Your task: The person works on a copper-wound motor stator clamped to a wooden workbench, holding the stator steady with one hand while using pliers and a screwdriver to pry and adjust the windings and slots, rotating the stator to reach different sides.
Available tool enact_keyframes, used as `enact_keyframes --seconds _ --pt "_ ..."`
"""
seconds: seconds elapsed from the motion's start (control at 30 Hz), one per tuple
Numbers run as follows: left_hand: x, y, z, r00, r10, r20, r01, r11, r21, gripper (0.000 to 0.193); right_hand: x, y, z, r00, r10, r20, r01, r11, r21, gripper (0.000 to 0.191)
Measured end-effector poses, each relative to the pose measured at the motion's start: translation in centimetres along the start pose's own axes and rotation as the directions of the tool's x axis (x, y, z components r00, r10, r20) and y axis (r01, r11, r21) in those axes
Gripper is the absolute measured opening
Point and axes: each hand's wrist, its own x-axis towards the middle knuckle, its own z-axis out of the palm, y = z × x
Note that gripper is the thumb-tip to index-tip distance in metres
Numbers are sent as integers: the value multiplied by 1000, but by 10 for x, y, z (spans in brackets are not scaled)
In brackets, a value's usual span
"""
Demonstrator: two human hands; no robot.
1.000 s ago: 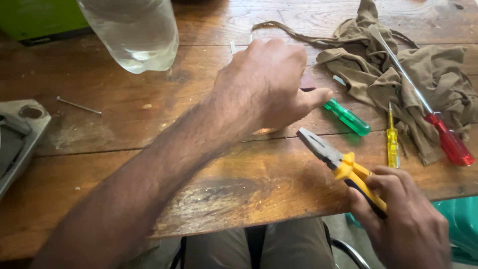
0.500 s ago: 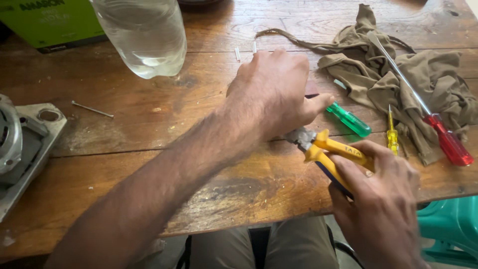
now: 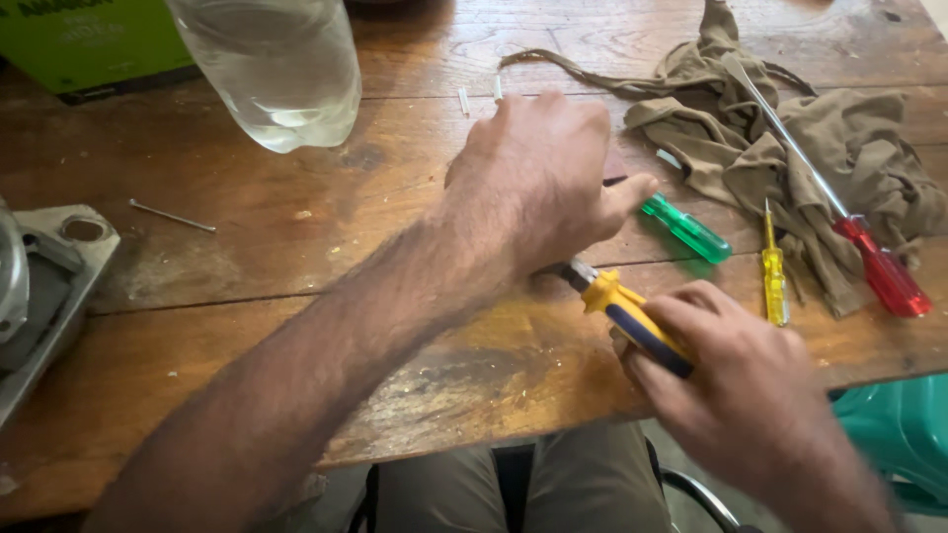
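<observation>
My left hand [image 3: 538,183] reaches across the wooden table [image 3: 296,257], palm down with the fingers curled onto the wood. Whatever lies under it is hidden. Its thumb rests close to a green-handled screwdriver [image 3: 688,230]. My right hand [image 3: 741,395] is at the front edge, gripping pliers [image 3: 632,316] by their yellow and blue handles. The pliers point up and left, and their jaws disappear under the heel of my left hand.
An olive cloth [image 3: 790,148] lies at the back right with a long red-handled screwdriver [image 3: 879,271] on it and a small yellow screwdriver [image 3: 773,271] beside it. A clear bottle [image 3: 276,69], a green box [image 3: 89,44], a grey metal part [image 3: 44,296] and a nail [image 3: 173,215] are at the left.
My right hand has carried the pliers up and left, so their jaws now sit under my left hand. My left hand has stayed in about the same spot.
</observation>
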Motion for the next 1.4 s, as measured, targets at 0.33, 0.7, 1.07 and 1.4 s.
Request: enact_keyframes --seconds 0.33,0.7,1.07,1.4 --pt "-1 1 -1 998 -1 -68 3 999 39 58 14 32 5 886 4 464 -351 660 664 34" --pt "5 4 -6 982 -153 113 147 987 59 58 -36 47 44 828 31 560 -543 291 788 39" --pt "2 16 -13 959 -226 173 211 972 99 57 -147 139 160 790 582 -192 355 -179 918 30" --pt "6 22 -8 980 -166 109 145 973 180 47 -142 165 186 820 514 -251 370 -142 918 36"
